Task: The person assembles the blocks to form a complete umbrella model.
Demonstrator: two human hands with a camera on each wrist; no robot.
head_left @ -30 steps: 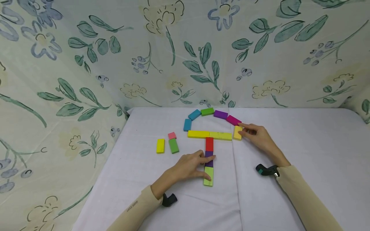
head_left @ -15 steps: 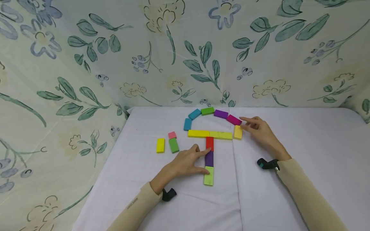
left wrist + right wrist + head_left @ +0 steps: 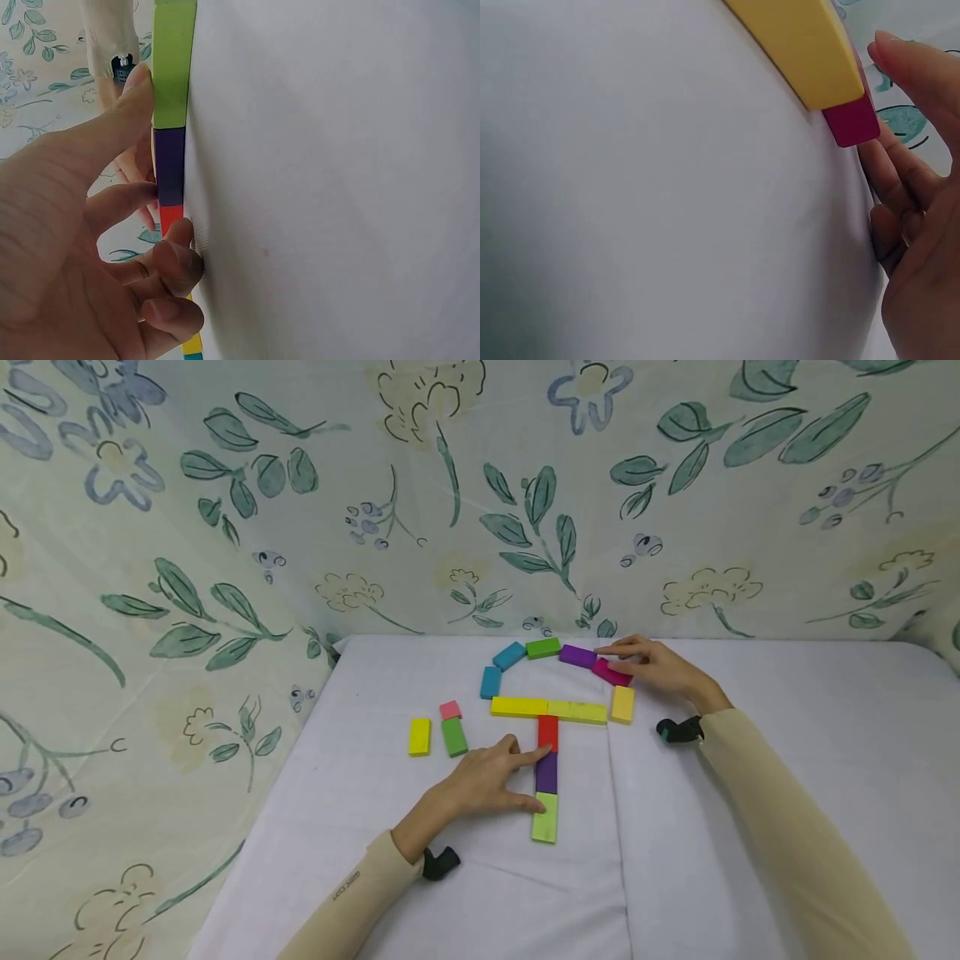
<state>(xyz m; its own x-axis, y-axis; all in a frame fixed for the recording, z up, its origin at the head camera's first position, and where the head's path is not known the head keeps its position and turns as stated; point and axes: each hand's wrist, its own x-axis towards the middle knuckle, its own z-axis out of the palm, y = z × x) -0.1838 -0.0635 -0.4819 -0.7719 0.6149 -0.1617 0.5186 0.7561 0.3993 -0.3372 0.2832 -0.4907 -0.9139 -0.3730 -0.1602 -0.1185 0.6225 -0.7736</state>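
Coloured wooden blocks lie flat in an umbrella-like outline. My left hand (image 3: 480,783) lies beside its stem, thumb at the light green block (image 3: 545,827) and index fingertip where the red block (image 3: 548,731) meets the dark purple block (image 3: 547,774). Up at the arch's right side, my right hand (image 3: 663,670) has its index finger reaching to the violet block (image 3: 577,656) and its thumb by the magenta block (image 3: 611,672). In the right wrist view, the yellow-orange block (image 3: 802,52) partly covers the magenta block (image 3: 853,121). Neither hand grips a block.
Two yellow blocks (image 3: 519,707) form the crossbar. Blue blocks (image 3: 491,682) and a green block (image 3: 543,648) continue the arch. Left of it lie a yellow block (image 3: 420,737), a green block (image 3: 453,737) and a small pink block (image 3: 450,710) on white cloth (image 3: 712,877).
My right hand has moved from the yellow-orange block up to the magenta and violet blocks. The left index finger has slid from the dark purple block up to the red one.
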